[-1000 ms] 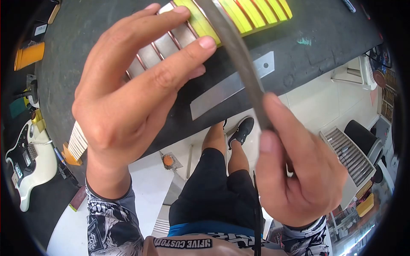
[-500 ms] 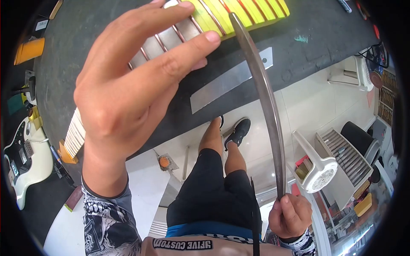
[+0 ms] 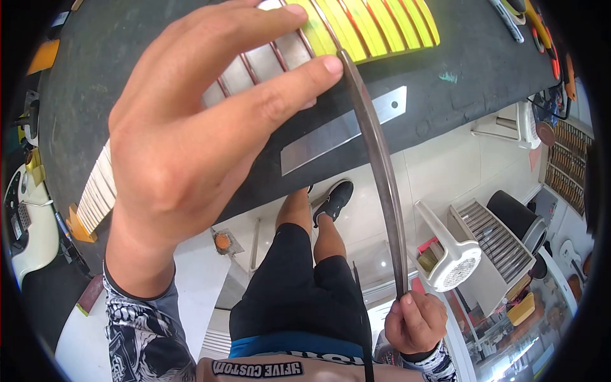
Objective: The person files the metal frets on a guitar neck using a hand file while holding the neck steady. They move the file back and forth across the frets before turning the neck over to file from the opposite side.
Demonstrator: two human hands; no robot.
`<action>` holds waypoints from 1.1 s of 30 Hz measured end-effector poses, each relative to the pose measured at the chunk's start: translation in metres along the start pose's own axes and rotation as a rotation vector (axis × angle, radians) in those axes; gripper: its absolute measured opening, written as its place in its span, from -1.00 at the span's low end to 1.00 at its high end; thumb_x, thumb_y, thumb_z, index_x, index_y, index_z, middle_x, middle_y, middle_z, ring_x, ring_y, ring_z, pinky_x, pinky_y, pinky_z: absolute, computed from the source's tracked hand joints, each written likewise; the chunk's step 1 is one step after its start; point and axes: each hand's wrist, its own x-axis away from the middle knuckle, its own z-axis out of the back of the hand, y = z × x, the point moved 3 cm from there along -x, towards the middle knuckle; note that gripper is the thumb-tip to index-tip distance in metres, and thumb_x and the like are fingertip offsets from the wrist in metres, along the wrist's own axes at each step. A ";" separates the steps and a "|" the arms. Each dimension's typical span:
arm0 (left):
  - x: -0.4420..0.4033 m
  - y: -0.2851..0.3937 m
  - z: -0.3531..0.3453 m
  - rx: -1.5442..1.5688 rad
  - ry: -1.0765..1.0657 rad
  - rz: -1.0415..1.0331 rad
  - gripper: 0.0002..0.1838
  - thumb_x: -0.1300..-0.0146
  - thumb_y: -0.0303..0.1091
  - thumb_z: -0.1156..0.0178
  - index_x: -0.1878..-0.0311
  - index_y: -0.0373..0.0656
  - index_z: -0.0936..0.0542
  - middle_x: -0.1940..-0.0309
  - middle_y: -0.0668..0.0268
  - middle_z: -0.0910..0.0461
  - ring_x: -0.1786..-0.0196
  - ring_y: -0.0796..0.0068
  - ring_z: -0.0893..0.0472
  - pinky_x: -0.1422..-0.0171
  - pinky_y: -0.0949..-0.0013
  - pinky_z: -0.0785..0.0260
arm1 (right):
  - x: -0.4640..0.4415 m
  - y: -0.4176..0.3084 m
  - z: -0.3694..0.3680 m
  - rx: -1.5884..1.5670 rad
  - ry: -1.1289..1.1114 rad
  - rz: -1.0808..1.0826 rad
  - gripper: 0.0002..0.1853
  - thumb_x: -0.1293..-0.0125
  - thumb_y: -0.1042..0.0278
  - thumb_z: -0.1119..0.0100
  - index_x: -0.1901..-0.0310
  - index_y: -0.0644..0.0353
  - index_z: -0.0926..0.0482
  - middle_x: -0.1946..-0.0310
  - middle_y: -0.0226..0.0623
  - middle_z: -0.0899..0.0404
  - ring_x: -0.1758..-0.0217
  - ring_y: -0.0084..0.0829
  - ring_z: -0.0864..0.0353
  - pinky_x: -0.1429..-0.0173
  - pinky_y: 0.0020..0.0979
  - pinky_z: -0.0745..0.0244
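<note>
A guitar neck (image 3: 356, 32) runs across the top of the view, its fretboard showing bright yellow strips between copper-coloured frets and a silvery grey stretch further left. Over that grey stretch arches my left hand (image 3: 184, 127), gripping across the neck, its thumb tip by the near edge. My right hand (image 3: 417, 321), low on the right, is closed around the end of a long, slightly curved metal file (image 3: 382, 172). The file's narrow tip meets the fretboard's near edge beside my left thumb.
A flat metal plate with a hole (image 3: 337, 134) lies on the dark mat (image 3: 439, 108) near the table edge. A pale guitar body (image 3: 28, 235) is at far left. Pens and tools (image 3: 509, 22) lie top right. A white stool (image 3: 449, 254) stands on the floor.
The file tip has drawn back from over the yellow frets to the near edge, close to my left thumb. My left hand keeps its grip, and the view has shifted slightly.
</note>
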 end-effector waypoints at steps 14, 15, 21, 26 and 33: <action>-0.001 0.000 0.003 0.023 -0.035 0.015 -0.56 0.02 -0.57 -0.44 -0.01 -0.08 -0.79 -0.08 0.02 -0.69 -0.17 0.01 -0.66 -0.34 0.03 -0.52 | -0.118 -0.008 -0.011 0.034 0.117 0.135 -0.32 0.08 0.62 -0.39 -0.22 0.20 -0.63 0.42 -0.30 -0.54 0.61 -0.43 -0.42 0.53 -0.41 -0.33; -0.001 0.000 0.003 0.016 -0.037 0.011 -0.56 0.02 -0.57 -0.44 -0.01 -0.08 -0.79 -0.08 0.01 -0.69 -0.17 0.01 -0.66 -0.34 0.03 -0.52 | -0.110 -0.007 -0.010 0.036 0.098 0.120 -0.32 0.09 0.61 -0.39 -0.22 0.20 -0.64 0.41 -0.30 -0.55 0.60 -0.43 -0.43 0.51 -0.40 -0.34; 0.001 -0.003 0.004 0.018 -0.034 -0.012 -0.57 0.01 -0.56 -0.44 -0.01 -0.09 -0.79 -0.08 -0.01 -0.69 -0.17 0.00 -0.66 -0.34 0.02 -0.52 | -0.022 0.001 0.002 0.005 0.005 0.043 -0.32 0.08 0.58 -0.41 -0.22 0.19 -0.61 0.36 -0.25 -0.59 0.51 -0.37 -0.50 0.42 -0.38 -0.41; 0.002 -0.003 0.003 0.031 -0.017 -0.004 -0.56 0.02 -0.60 -0.43 -0.01 -0.09 -0.79 -0.07 -0.01 -0.69 -0.17 0.00 -0.66 -0.33 0.01 -0.52 | -0.074 -0.005 -0.010 0.042 0.085 0.093 -0.35 0.06 0.62 -0.39 -0.21 0.19 -0.64 0.40 -0.29 -0.56 0.57 -0.43 -0.47 0.49 -0.42 -0.39; -0.001 -0.002 0.004 0.040 -0.025 0.001 -0.55 0.03 -0.62 -0.43 0.00 -0.09 -0.79 -0.06 -0.01 -0.69 -0.17 0.00 -0.67 -0.34 0.01 -0.52 | -0.126 -0.019 -0.011 -0.019 0.122 0.064 -0.43 -0.01 0.70 -0.33 -0.17 0.25 -0.65 0.44 -0.21 -0.62 0.55 -0.38 -0.55 0.46 -0.43 -0.46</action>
